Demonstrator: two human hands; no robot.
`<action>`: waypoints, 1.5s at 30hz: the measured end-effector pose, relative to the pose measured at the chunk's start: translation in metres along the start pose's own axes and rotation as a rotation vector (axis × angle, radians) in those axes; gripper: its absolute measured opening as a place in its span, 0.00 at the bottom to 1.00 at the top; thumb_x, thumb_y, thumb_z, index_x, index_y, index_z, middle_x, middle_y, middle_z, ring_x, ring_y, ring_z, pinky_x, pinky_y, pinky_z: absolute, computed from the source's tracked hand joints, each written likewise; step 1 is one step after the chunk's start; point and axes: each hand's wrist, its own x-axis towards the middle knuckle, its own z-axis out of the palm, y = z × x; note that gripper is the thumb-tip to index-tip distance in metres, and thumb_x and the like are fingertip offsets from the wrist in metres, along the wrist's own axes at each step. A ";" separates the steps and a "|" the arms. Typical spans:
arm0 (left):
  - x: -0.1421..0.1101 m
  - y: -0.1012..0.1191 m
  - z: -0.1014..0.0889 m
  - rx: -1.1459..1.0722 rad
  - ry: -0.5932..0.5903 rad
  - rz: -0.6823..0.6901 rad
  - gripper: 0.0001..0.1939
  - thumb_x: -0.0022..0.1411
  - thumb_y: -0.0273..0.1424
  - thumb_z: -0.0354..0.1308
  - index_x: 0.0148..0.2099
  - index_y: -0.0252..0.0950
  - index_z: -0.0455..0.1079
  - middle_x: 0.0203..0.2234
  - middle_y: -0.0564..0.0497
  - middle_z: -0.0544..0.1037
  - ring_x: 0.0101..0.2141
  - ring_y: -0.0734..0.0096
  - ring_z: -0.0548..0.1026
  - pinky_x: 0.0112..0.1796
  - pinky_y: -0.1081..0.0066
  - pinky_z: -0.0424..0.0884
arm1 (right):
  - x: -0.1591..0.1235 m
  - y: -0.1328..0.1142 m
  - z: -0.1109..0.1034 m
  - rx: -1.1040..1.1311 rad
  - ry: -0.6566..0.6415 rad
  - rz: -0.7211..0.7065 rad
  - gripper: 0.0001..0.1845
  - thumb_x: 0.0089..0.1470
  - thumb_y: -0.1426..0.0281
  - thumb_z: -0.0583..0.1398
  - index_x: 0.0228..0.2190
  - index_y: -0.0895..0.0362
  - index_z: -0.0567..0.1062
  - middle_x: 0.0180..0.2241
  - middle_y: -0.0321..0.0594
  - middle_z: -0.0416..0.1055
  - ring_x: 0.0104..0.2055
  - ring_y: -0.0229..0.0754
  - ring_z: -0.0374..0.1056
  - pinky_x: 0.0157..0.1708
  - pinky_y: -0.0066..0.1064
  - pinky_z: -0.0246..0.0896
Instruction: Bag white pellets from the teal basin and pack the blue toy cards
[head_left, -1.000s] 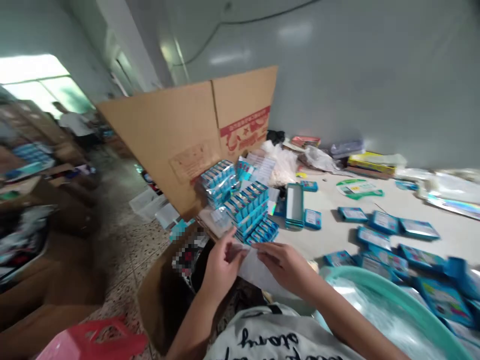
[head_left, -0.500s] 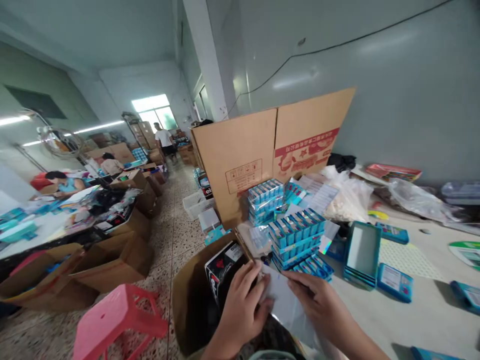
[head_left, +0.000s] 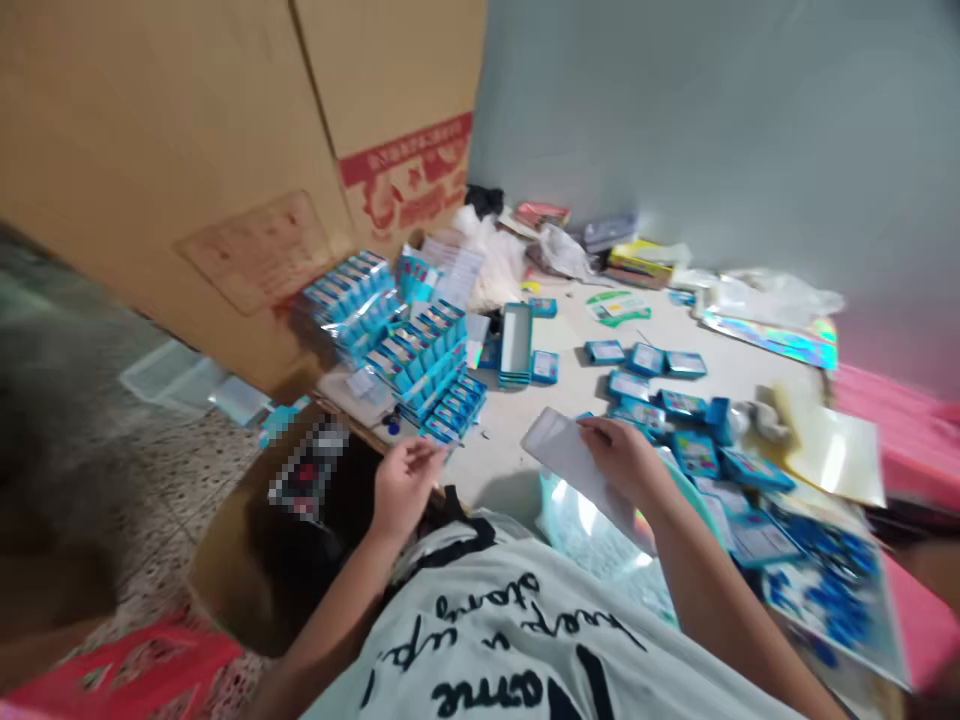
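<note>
The right hand pinches a white sheet between thumb and fingers. The sheet pokes out toward 10 o'clock, and its low end hangs over the green-blue bowl. The left hand is well apart from the sheet. Its fingers are curled in and almost closed; I can't tell if they hold something tiny.

Just by the left hand, at 1 o'clock, is a stack of blue boxes on the white table. At 11 o'clock from that hand stands a big brown board, and at 8 o'clock is a pink stool. More loose boxes lie near the right hand, at 3 o'clock.
</note>
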 end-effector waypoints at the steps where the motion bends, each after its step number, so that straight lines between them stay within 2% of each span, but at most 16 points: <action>1: 0.007 -0.002 0.004 -0.062 0.008 -0.078 0.16 0.54 0.36 0.69 0.41 0.35 0.71 0.33 0.47 0.82 0.36 0.66 0.82 0.41 0.68 0.76 | -0.008 0.021 0.004 -0.021 -0.024 0.048 0.18 0.61 0.67 0.53 0.43 0.57 0.80 0.39 0.47 0.79 0.38 0.47 0.75 0.35 0.33 0.66; 3: 0.020 -0.003 0.012 -0.176 0.010 -0.208 0.22 0.51 0.38 0.71 0.43 0.34 0.69 0.32 0.48 0.82 0.35 0.68 0.82 0.41 0.68 0.77 | -0.025 0.055 0.016 -0.059 -0.031 0.126 0.17 0.59 0.69 0.54 0.41 0.60 0.80 0.38 0.51 0.78 0.36 0.49 0.74 0.35 0.36 0.67; 5: 0.028 0.003 0.018 -0.265 0.000 -0.300 0.26 0.48 0.38 0.73 0.45 0.34 0.68 0.32 0.50 0.82 0.34 0.71 0.81 0.42 0.68 0.77 | -0.038 0.072 0.029 -0.099 0.023 0.168 0.17 0.57 0.71 0.54 0.43 0.64 0.79 0.42 0.58 0.75 0.42 0.55 0.73 0.42 0.43 0.67; 8: 0.032 0.020 0.022 -0.344 -0.034 -0.376 0.28 0.44 0.37 0.75 0.44 0.34 0.69 0.31 0.51 0.82 0.32 0.74 0.81 0.42 0.70 0.77 | -0.042 0.066 0.043 -0.107 0.123 0.134 0.22 0.58 0.72 0.53 0.51 0.67 0.73 0.52 0.63 0.68 0.55 0.60 0.65 0.55 0.50 0.60; 12: 0.032 0.043 0.025 -0.468 -0.074 -0.452 0.27 0.40 0.33 0.77 0.42 0.34 0.71 0.29 0.51 0.82 0.30 0.76 0.80 0.39 0.74 0.77 | -0.029 0.006 0.048 0.267 0.100 -0.129 0.24 0.64 0.63 0.55 0.59 0.54 0.65 0.56 0.51 0.66 0.56 0.50 0.65 0.56 0.46 0.63; 15: 0.032 0.053 0.025 -0.515 -0.073 -0.472 0.25 0.39 0.31 0.78 0.39 0.34 0.72 0.29 0.51 0.82 0.28 0.78 0.79 0.36 0.76 0.77 | -0.016 -0.052 0.049 0.674 -0.066 -0.344 0.42 0.59 0.59 0.63 0.66 0.48 0.50 0.57 0.48 0.66 0.56 0.47 0.66 0.54 0.43 0.65; 16: 0.032 0.054 0.025 -0.507 -0.067 -0.469 0.24 0.39 0.32 0.78 0.39 0.34 0.72 0.29 0.52 0.82 0.27 0.79 0.79 0.35 0.77 0.77 | -0.011 -0.070 0.051 0.751 -0.102 -0.391 0.44 0.57 0.59 0.65 0.67 0.47 0.49 0.56 0.48 0.67 0.55 0.46 0.67 0.53 0.41 0.66; 17: 0.032 0.054 0.024 -0.478 -0.067 -0.460 0.24 0.39 0.33 0.77 0.39 0.34 0.72 0.30 0.52 0.82 0.27 0.79 0.79 0.35 0.77 0.77 | -0.007 -0.085 0.053 0.794 -0.121 -0.420 0.41 0.57 0.59 0.65 0.65 0.48 0.54 0.53 0.47 0.69 0.53 0.45 0.68 0.51 0.39 0.66; 19: 0.031 0.049 0.021 -0.379 -0.080 -0.423 0.24 0.41 0.37 0.76 0.40 0.35 0.73 0.31 0.52 0.82 0.27 0.79 0.79 0.35 0.76 0.77 | 0.001 -0.106 0.060 0.820 -0.107 -0.439 0.23 0.58 0.58 0.64 0.53 0.52 0.72 0.43 0.44 0.74 0.45 0.43 0.70 0.44 0.35 0.66; 20: 0.032 0.044 0.019 -0.321 -0.088 -0.399 0.24 0.43 0.39 0.75 0.41 0.35 0.73 0.32 0.51 0.82 0.28 0.78 0.79 0.36 0.74 0.77 | 0.005 -0.112 0.066 0.823 -0.096 -0.421 0.16 0.59 0.57 0.63 0.43 0.54 0.77 0.38 0.42 0.74 0.40 0.42 0.70 0.40 0.33 0.66; 23: 0.042 0.023 0.013 -0.175 -0.089 -0.319 0.23 0.46 0.42 0.73 0.41 0.34 0.74 0.33 0.48 0.83 0.30 0.72 0.80 0.38 0.69 0.77 | 0.016 -0.114 0.094 0.853 -0.105 -0.299 0.19 0.56 0.53 0.63 0.28 0.57 0.78 0.27 0.39 0.72 0.30 0.39 0.66 0.32 0.31 0.61; 29: 0.092 -0.040 0.022 0.152 -0.120 -0.197 0.14 0.50 0.38 0.69 0.35 0.33 0.78 0.30 0.43 0.83 0.34 0.61 0.80 0.38 0.65 0.73 | 0.038 -0.086 0.177 0.889 -0.027 0.017 0.21 0.53 0.52 0.61 0.35 0.58 0.77 0.23 0.37 0.69 0.26 0.40 0.63 0.28 0.31 0.59; 32: 0.113 -0.067 0.033 0.291 -0.155 -0.148 0.09 0.53 0.36 0.67 0.34 0.35 0.78 0.31 0.42 0.82 0.35 0.59 0.79 0.39 0.63 0.72 | 0.050 -0.075 0.206 0.874 0.050 0.109 0.20 0.50 0.56 0.62 0.40 0.58 0.76 0.23 0.35 0.69 0.26 0.40 0.61 0.29 0.32 0.58; 36: 0.128 -0.092 0.038 0.430 -0.184 -0.079 0.07 0.56 0.34 0.64 0.36 0.37 0.78 0.35 0.40 0.81 0.42 0.54 0.77 0.48 0.58 0.69 | 0.064 -0.065 0.236 0.897 0.110 0.225 0.17 0.48 0.57 0.63 0.33 0.57 0.74 0.26 0.37 0.70 0.28 0.41 0.63 0.31 0.32 0.59; 40: 0.134 -0.110 0.040 0.508 -0.275 -0.047 0.07 0.59 0.32 0.61 0.39 0.38 0.78 0.42 0.38 0.80 0.52 0.51 0.72 0.59 0.54 0.60 | 0.072 -0.055 0.263 0.960 0.163 0.377 0.21 0.46 0.53 0.64 0.33 0.57 0.71 0.26 0.36 0.68 0.28 0.40 0.62 0.31 0.32 0.60; 45: 0.130 -0.109 0.044 0.632 -0.243 -0.046 0.13 0.66 0.30 0.51 0.40 0.35 0.77 0.59 0.37 0.69 0.60 0.49 0.66 0.61 0.52 0.58 | 0.067 -0.067 0.259 1.124 0.134 0.457 0.28 0.39 0.44 0.65 0.27 0.55 0.68 0.23 0.34 0.66 0.27 0.41 0.64 0.29 0.34 0.64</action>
